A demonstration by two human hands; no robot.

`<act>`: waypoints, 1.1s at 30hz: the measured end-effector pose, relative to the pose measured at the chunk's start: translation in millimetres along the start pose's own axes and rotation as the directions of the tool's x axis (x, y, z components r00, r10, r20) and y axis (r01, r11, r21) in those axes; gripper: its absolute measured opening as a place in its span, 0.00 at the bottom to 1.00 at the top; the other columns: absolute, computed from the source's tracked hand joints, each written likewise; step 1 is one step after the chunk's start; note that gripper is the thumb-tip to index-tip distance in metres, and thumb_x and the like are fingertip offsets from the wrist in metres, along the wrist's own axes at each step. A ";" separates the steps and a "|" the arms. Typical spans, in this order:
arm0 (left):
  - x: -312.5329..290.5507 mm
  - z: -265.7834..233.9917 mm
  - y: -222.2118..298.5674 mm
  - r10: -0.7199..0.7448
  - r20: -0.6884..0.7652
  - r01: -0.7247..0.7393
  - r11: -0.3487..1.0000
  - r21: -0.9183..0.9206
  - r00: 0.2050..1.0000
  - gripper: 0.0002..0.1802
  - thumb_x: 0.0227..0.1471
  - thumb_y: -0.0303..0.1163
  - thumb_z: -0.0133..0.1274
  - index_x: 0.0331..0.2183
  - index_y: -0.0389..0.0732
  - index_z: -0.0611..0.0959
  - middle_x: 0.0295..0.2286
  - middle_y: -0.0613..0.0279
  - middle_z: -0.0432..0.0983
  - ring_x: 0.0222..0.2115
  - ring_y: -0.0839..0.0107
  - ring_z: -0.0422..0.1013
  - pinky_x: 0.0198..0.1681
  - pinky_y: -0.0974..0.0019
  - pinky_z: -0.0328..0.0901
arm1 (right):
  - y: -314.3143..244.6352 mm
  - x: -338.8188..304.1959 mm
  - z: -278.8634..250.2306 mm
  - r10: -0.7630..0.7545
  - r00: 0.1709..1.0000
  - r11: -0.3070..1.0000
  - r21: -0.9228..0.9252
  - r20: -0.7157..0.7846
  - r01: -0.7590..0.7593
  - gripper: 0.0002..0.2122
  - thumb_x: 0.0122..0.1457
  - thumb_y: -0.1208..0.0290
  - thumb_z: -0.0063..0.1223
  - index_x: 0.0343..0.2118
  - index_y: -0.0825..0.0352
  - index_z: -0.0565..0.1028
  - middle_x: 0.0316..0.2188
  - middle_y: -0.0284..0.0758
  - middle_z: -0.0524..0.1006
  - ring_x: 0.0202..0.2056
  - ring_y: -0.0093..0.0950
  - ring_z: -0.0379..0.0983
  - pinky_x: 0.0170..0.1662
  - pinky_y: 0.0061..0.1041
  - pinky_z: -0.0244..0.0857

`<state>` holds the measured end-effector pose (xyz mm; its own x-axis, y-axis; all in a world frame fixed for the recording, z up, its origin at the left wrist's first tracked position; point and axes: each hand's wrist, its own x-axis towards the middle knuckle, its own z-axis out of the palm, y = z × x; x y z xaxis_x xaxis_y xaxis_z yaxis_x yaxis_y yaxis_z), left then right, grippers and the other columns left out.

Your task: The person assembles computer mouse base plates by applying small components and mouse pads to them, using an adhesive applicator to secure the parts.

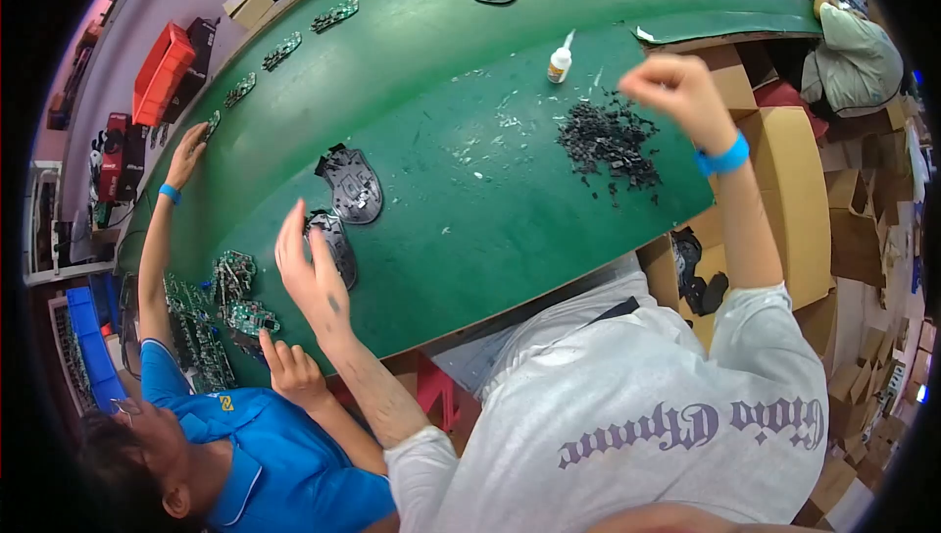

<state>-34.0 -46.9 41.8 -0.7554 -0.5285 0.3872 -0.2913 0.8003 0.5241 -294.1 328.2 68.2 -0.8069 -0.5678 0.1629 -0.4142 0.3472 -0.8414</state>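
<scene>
Left hand (pixel 316 283) over the near left part of a green work surface (pixel 470 268). Fingers long and nearly straight, thumb spread away from them; no object seen in the grip. Just beside and partly behind the thumb: a dark grey, rounded plastic shell (pixel 340 249), partly hidden. Contact with it: cannot tell. A second dark grey, rounded plastic shell (pixel 357 186) lies right beyond it, in full view.

Right hand (pixel 676 89), blue band at the wrist, raised at the upper right. Fingers bent, drawn in toward the thumb; whether a small piece sits between the tips, cannot tell. Below and left of it, a loose heap of small black plastic pieces (pixel 610 144) on the green surface. Just beyond the heap, a small white squeeze bottle (pixel 560 66) stands upright, nozzle up.

At left, a co-worker in a blue polo shirt (pixel 284 450), one hand at a far circuit board, the other near a cluster of green circuit boards (pixel 235 278).
</scene>
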 end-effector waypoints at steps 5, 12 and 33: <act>35.3 46.2 -26.4 0.066 0.163 -0.115 0.943 0.312 0.984 0.28 0.58 0.34 0.49 0.57 0.32 0.68 0.55 0.45 0.66 0.57 0.51 0.61 0.61 0.54 0.54 | 14.8 -60.7 27.8 -0.082 0.997 0.964 -0.252 0.008 0.081 0.03 0.47 0.74 0.64 0.27 0.64 0.82 0.27 0.32 0.77 0.34 0.31 0.71 0.39 0.29 0.67; 23.6 44.6 9.7 0.021 0.255 -0.093 0.957 0.276 0.967 0.32 0.51 0.31 0.58 0.57 0.37 0.70 0.47 0.51 0.72 0.51 0.53 0.64 0.56 0.55 0.58 | 17.4 -65.8 34.9 -0.306 0.932 0.800 -0.477 0.195 0.363 0.05 0.46 0.75 0.62 0.27 0.66 0.79 0.31 0.31 0.74 0.36 0.32 0.70 0.41 0.30 0.68; -24.8 53.2 60.4 -0.043 0.307 0.133 0.951 -0.280 0.951 0.17 0.46 0.30 0.64 0.38 0.36 0.79 0.32 0.62 0.74 0.29 0.71 0.70 0.36 0.68 0.67 | -23.6 -88.5 107.3 -0.018 1.000 0.933 0.360 0.023 0.008 0.09 0.51 0.83 0.53 0.34 0.67 0.82 0.30 0.33 0.81 0.31 0.19 0.76 0.32 0.18 0.67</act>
<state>-64.1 29.6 23.5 -0.8859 -0.4499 0.1129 -0.2133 0.6113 0.7621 -167.6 290.2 18.4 -0.7898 -0.5905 0.1660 -0.2413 0.0503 -0.9692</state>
